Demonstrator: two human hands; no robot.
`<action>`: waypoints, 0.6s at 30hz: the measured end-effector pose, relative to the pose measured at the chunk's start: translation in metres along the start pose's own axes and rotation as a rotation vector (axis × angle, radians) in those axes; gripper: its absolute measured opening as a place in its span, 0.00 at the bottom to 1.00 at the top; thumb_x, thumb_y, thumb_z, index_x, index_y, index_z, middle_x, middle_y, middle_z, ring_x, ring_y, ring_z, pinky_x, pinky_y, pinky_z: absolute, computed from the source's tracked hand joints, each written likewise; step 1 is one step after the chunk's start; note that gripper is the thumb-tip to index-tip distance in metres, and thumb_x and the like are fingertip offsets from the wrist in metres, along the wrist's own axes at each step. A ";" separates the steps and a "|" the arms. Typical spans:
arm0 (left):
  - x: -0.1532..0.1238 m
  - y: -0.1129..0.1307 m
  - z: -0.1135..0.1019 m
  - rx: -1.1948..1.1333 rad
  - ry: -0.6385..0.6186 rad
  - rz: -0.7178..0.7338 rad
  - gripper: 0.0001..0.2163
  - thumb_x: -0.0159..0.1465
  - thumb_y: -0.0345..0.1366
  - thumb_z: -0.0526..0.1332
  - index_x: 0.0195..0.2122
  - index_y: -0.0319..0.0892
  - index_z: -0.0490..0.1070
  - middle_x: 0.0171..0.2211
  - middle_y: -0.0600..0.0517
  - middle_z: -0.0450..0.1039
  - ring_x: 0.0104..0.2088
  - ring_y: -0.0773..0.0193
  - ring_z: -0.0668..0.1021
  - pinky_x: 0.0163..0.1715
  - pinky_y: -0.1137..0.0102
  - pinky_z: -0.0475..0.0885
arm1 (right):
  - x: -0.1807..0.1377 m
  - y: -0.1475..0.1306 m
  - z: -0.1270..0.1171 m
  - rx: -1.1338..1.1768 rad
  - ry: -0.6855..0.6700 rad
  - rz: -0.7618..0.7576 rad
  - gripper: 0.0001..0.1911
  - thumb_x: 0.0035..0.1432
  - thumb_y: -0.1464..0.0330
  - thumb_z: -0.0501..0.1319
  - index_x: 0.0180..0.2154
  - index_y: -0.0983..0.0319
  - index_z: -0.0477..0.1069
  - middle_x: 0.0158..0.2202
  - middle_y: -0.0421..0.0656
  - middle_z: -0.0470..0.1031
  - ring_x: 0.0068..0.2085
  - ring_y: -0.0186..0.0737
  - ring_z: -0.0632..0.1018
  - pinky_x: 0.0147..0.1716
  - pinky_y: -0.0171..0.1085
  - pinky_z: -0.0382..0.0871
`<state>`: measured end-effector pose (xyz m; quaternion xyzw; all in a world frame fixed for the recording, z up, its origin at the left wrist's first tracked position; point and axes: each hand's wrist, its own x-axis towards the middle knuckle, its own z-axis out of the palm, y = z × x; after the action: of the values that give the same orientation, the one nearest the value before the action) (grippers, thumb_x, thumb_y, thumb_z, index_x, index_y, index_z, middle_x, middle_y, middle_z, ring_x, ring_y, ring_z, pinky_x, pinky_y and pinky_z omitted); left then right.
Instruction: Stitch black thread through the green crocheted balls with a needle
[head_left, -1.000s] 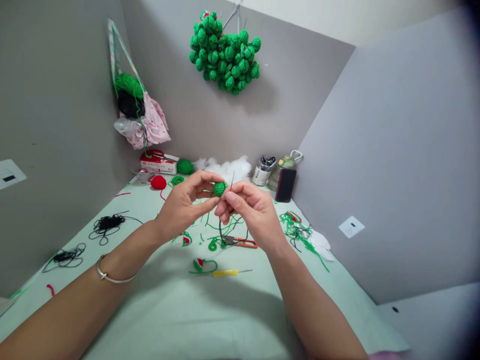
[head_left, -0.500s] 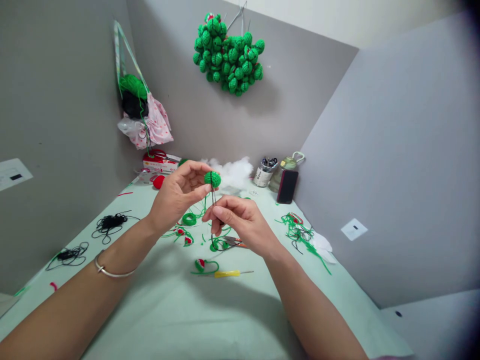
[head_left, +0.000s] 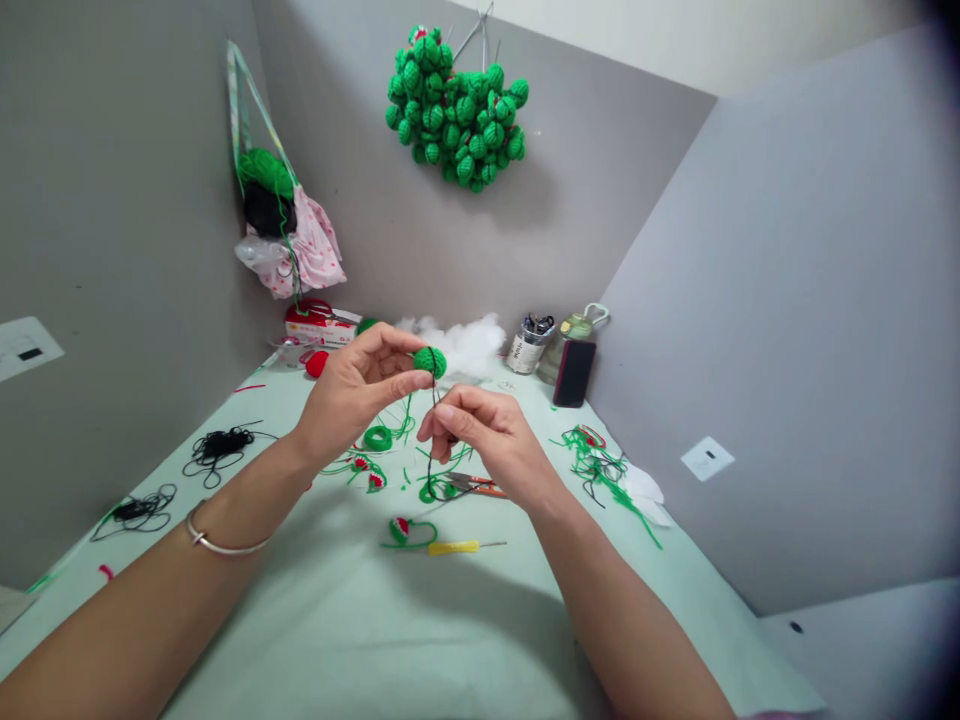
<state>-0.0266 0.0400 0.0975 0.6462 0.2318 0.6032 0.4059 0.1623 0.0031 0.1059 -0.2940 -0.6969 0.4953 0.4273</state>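
Observation:
Between thumb and fingers, my left hand [head_left: 367, 378] grips a small green crocheted ball [head_left: 429, 363] above the table. A strand of black yarn [head_left: 433, 390] crosses the ball and runs down from it. My right hand [head_left: 480, 430] is closed just below and to the right, pinching that black yarn; a loose length hangs under the fingers. Whether a needle is in the pinch I cannot make out. Beneath the hands lie orange-handled snips [head_left: 480, 486], a small red and green crocheted piece [head_left: 400, 530] and a yellow-handled crochet hook [head_left: 454, 547].
Black yarn tangles [head_left: 219, 443] lie at the left. White stuffing [head_left: 472, 345], a jar of pens [head_left: 525, 345] and a phone [head_left: 575, 374] stand at the back. Green yarn scraps [head_left: 600, 465] lie at the right. A cluster of green balls [head_left: 457, 115] hangs on the wall.
The green ball has shifted slightly right and turned a little in my left hand. My right hand has moved slightly right, and the black strands beneath the ball now look drawn together.

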 end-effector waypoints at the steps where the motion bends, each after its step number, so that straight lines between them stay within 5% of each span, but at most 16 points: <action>1: 0.000 0.000 0.000 0.003 -0.002 0.002 0.11 0.59 0.35 0.73 0.41 0.43 0.75 0.38 0.51 0.80 0.39 0.62 0.81 0.41 0.67 0.77 | 0.000 0.000 0.000 -0.002 0.003 0.000 0.15 0.66 0.60 0.61 0.32 0.63 0.75 0.27 0.41 0.75 0.29 0.33 0.74 0.34 0.35 0.68; 18: -0.002 -0.003 0.007 -0.048 0.004 -0.040 0.10 0.59 0.36 0.72 0.37 0.43 0.71 0.34 0.53 0.79 0.31 0.66 0.79 0.32 0.70 0.75 | 0.004 0.006 0.007 -0.002 0.125 -0.079 0.13 0.64 0.61 0.63 0.30 0.61 0.76 0.28 0.40 0.76 0.28 0.32 0.73 0.32 0.35 0.69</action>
<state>-0.0199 0.0382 0.0942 0.6303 0.2310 0.6015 0.4330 0.1539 0.0054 0.1002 -0.2970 -0.6804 0.4578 0.4890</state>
